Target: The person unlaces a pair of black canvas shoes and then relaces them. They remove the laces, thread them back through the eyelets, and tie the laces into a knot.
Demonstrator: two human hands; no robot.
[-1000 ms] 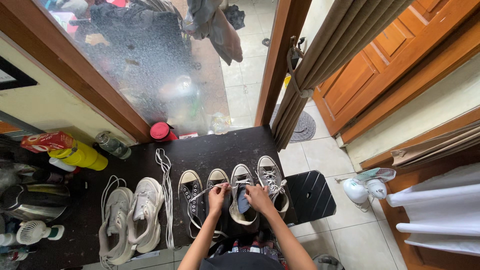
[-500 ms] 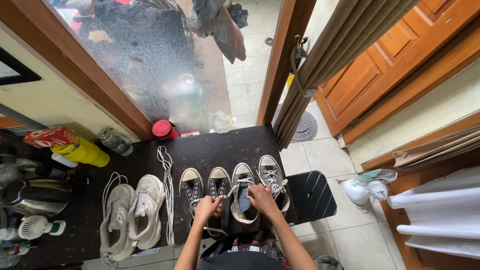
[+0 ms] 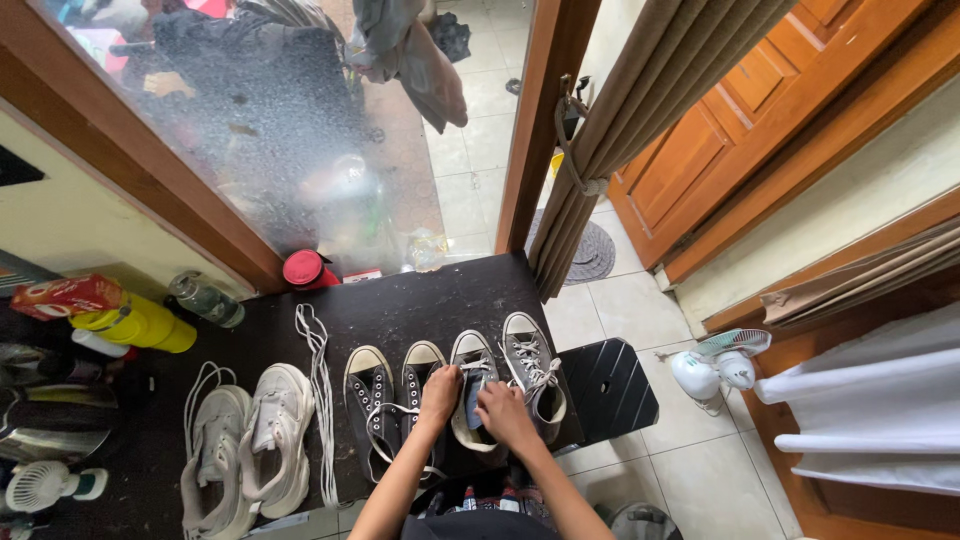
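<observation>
Since a second ago both hands have drawn closer together over the grey shoe, and the white lace that was stretched out to the left of it now lies slack across the black shoes. In the head view, the only one, the left hand (image 3: 438, 388) and the right hand (image 3: 503, 412) meet on the one grey high-top shoe (image 3: 473, 385) they are working on, fingers curled down onto its tongue and lacing; the fingers seem pinched on the shoe's upper or lace, but whether they truly clamp anything I cannot tell, since the backs of the hands hide the fingertips. That shoe stands on the dark mat (image 3: 400, 300), directly under both hands, toe pointing away from the person. Just right of the right hand sits its mate, a second grey shoe (image 3: 530, 365), laced with white, so two grey shoes in all. Just left of the left hand stand two black high-top shoes (image 3: 372, 395), side by side, with a loose white lace (image 3: 385, 410) trailing over them. Farther left of the hands a separate long white lace (image 3: 318, 380) lies stretched along the mat, and beyond it two white sneakers (image 3: 250, 450). Right of the hands, past the grey pair, is one black stool (image 3: 610, 385), and farther right on the tiled floor one small white fan (image 3: 710, 365). Ahead of the hands, near the glass door, stand a red cap (image 3: 305, 268), a clear bottle (image 3: 205, 298) and a yellow bottle (image 3: 140, 325).
</observation>
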